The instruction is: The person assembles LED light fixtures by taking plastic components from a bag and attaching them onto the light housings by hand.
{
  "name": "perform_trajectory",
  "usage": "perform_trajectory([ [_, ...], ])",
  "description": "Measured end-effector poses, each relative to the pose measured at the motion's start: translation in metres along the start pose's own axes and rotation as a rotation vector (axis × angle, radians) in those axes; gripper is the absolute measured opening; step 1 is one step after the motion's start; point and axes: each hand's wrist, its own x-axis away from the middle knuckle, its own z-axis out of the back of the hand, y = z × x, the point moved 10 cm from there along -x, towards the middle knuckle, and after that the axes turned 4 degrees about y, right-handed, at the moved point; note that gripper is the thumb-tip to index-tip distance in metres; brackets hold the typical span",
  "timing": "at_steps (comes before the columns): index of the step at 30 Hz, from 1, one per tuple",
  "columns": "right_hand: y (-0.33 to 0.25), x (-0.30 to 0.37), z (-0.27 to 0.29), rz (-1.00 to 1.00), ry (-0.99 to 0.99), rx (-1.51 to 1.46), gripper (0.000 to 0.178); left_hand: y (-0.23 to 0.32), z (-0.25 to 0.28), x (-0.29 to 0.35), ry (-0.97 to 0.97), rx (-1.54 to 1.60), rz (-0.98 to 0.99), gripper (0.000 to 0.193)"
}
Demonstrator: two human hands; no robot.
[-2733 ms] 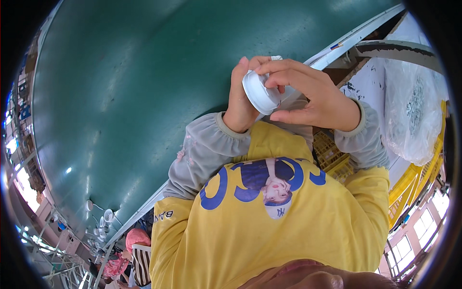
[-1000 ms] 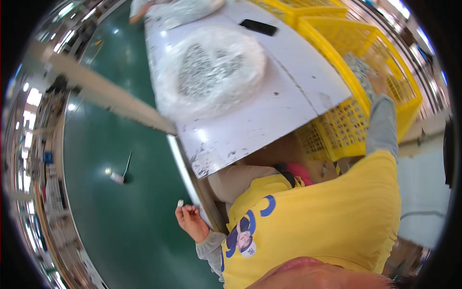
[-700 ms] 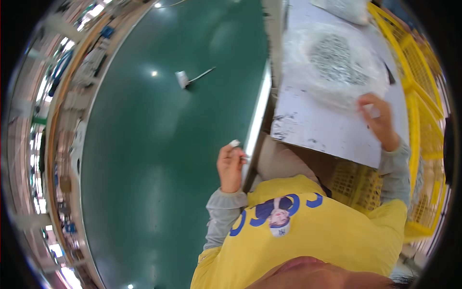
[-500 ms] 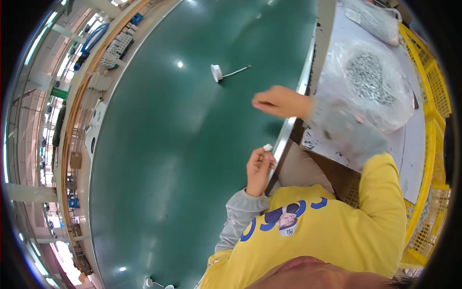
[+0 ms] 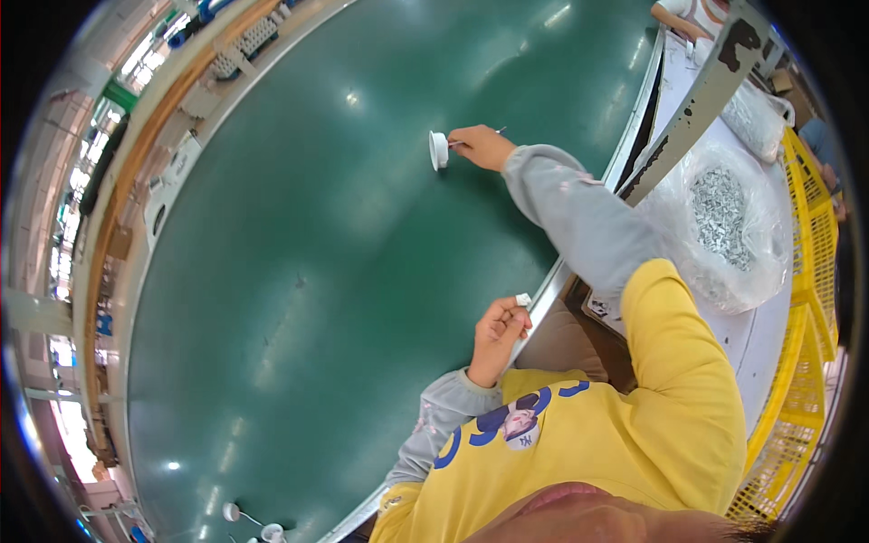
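Observation:
A round white fitting with a short cable, like a small downlight (image 5: 439, 151), stands on its edge on the green work surface (image 5: 362, 271). My right hand (image 5: 482, 147) is closed in a pinch on its cable, close behind the fitting. The cable's free end shows past the knuckles. Nearer to me, beside the metal edge, my left hand (image 5: 495, 342) is closed on a small white piece (image 5: 523, 300) that sticks out beyond the fingertips. What kind of piece it is I cannot make out.
On the right-hand table, a clear plastic bag (image 5: 721, 217) holds many small metal parts. Yellow crates (image 5: 806, 362) line its far right side. A chipped, painted metal post (image 5: 692, 104) slants over the surface's edge. More white fittings (image 5: 272, 532) lie bottom left. A co-worker's arm (image 5: 681, 23) shows at top right.
My right hand has reached forward and left and taken hold of the fitting's cable. The left hand still holds the small white piece. My view has shifted, bringing the post and the co-worker into sight.

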Motion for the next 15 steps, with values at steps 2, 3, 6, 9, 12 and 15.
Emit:
perform_trajectory([
  [2,-0.043,0.032,0.032,0.226,-0.01,-0.137,0.018,-0.003,0.008,-0.003,0.02,0.032,0.0,0.019],
  [3,-0.05,0.05,0.045,0.185,-0.018,-0.258,0.019,-0.004,0.011,-0.005,0.054,0.056,0.007,0.019],
  [6,-0.083,0.113,0.072,0.104,-0.165,-0.576,0.021,0.006,0.016,-0.006,0.102,0.041,-0.026,0.016],
  [9,-0.079,0.171,0.057,-0.144,-0.325,-0.901,0.023,0.009,0.019,-0.01,0.136,0.066,-0.01,0.018],
  [12,-0.091,0.213,0.046,-0.23,-0.274,-1.278,0.028,0.02,0.017,-0.012,0.111,0.154,-0.071,0.024],
  [15,-0.095,0.225,0.039,-0.205,-0.281,-1.228,0.03,0.033,0.014,-0.013,0.14,0.17,-0.105,0.028],
])
